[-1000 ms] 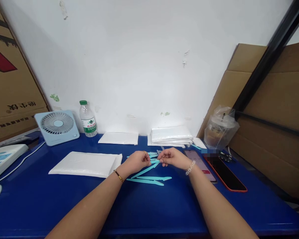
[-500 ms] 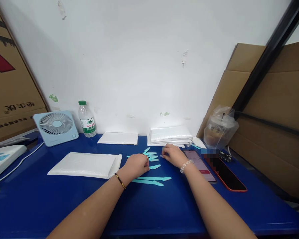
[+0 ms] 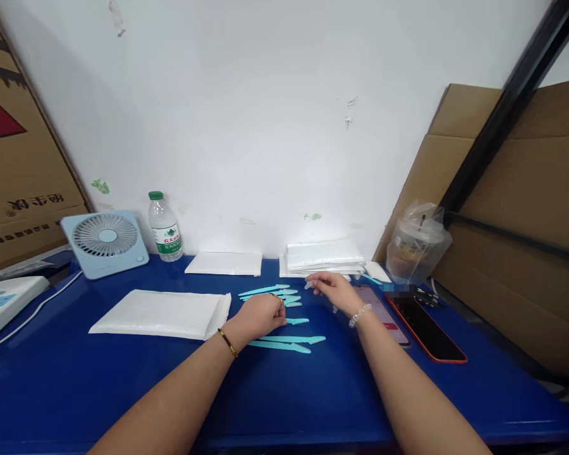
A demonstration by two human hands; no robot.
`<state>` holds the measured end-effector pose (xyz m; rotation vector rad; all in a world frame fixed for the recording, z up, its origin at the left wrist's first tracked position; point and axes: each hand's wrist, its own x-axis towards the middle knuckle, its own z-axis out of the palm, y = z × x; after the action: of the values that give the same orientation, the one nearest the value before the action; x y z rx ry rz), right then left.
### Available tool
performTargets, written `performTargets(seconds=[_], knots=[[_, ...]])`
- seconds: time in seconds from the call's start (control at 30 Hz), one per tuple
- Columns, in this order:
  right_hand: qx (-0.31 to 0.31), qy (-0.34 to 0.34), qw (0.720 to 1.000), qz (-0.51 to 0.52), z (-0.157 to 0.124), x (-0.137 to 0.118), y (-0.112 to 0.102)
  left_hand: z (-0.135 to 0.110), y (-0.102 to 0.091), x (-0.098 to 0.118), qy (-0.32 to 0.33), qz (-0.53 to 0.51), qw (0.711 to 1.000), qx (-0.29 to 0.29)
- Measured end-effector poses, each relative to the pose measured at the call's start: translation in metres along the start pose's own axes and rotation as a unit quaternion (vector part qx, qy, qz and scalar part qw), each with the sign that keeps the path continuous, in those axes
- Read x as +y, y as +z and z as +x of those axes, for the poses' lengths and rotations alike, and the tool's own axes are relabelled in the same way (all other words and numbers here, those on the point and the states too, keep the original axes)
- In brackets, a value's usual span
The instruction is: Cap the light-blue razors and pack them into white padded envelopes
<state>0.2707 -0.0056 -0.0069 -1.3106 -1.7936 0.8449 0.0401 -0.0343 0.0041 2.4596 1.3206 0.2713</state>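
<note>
My left hand (image 3: 262, 314) is closed with its fingertips pinched on a turquoise eyebrow razor (image 3: 298, 321), whose head end sticks out to the right. Its handle is mostly hidden under the hand. Several more turquoise razors (image 3: 265, 290) lie in a loose group just beyond that hand. Two others (image 3: 291, 343) rest side by side nearer to me. My right hand (image 3: 334, 291), to the right of the group, pinches a small translucent cap (image 3: 309, 285) between thumb and fingers. Another small clear piece (image 3: 335, 309) shows below this hand.
A white padded envelope (image 3: 159, 313) lies at left, another (image 3: 224, 263) by the wall, and a stack (image 3: 325, 256) behind my right hand. Two phones (image 3: 377, 309) (image 3: 431, 332), a bagged drink cup (image 3: 415, 246), a bottle (image 3: 165, 230) and a fan (image 3: 105, 243) stand or lie around.
My right hand has shifted slightly right and up, with the clear cap now showing at its fingertips. At the back of the group, a razor now lies lengthwise. My left hand has barely moved.
</note>
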Motion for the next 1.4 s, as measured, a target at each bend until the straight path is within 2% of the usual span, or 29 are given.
performTargets(seconds=[0.07, 0.2, 0.33, 0.5, 0.67, 0.73, 0.8, 0.87, 0.9, 0.97, 1.03, 1.1, 1.17, 1.27, 1.4], knots=[[-0.017, 0.007, 0.998, 0.064, -0.002, -0.004, -0.001, 0.002, -0.001, -0.003, -0.019, -0.023, 0.999, 0.021], [-0.003, -0.006, 0.992, 0.125, -0.006, -0.013, -0.003, 0.004, -0.004, -0.012, -0.057, -0.077, 0.993, 0.067], [-0.006, -0.038, 0.992, 0.119, -0.007, -0.016, -0.002, 0.005, -0.006, -0.017, -0.065, -0.103, 0.99, 0.07], [-0.021, -0.039, 0.993, 0.108, -0.008, -0.019, 0.004, 0.006, -0.004, -0.017, -0.06, -0.123, 0.988, 0.069], [-0.089, -0.032, 0.987, 0.132, -0.008, -0.018, 0.015, 0.009, -0.001, -0.017, -0.04, -0.148, 0.986, 0.068], [-0.091, -0.031, 0.992, 0.083, -0.007, -0.015, 0.01, 0.01, 0.0, -0.018, -0.046, -0.135, 0.987, 0.068], [-0.05, -0.039, 0.998, -0.03, -0.008, -0.011, -0.005, 0.009, 0.0, -0.019, -0.058, -0.103, 0.99, 0.077], [-0.008, -0.04, 0.985, -0.17, -0.01, -0.004, -0.024, 0.008, -0.002, -0.017, -0.059, -0.068, 0.991, 0.098], [-0.015, -0.026, 0.974, -0.226, -0.012, -0.001, -0.033, 0.006, -0.003, -0.016, -0.051, -0.061, 0.992, 0.102], [-0.055, 0.02, 0.953, -0.296, -0.015, 0.006, -0.047, 0.002, -0.006, -0.011, -0.014, -0.071, 0.995, 0.074], [-0.096, 0.071, 0.939, -0.323, -0.015, 0.01, -0.051, -0.002, -0.007, -0.005, 0.035, -0.098, 0.995, -0.003], [-0.113, 0.1, 0.933, -0.327, -0.014, 0.013, -0.046, -0.005, -0.006, 0.0, 0.07, -0.109, 0.989, -0.075], [-0.107, 0.094, 0.936, -0.321, -0.012, 0.014, -0.039, -0.006, -0.003, 0.003, 0.072, -0.108, 0.985, -0.109], [-0.094, 0.062, 0.955, -0.273, -0.01, 0.012, -0.032, -0.003, 0.003, 0.003, 0.051, -0.102, 0.988, -0.107], [-0.132, 0.029, 0.982, -0.13, -0.014, 0.0, -0.035, 0.002, 0.005, -0.002, 0.023, -0.096, 0.994, -0.05]])
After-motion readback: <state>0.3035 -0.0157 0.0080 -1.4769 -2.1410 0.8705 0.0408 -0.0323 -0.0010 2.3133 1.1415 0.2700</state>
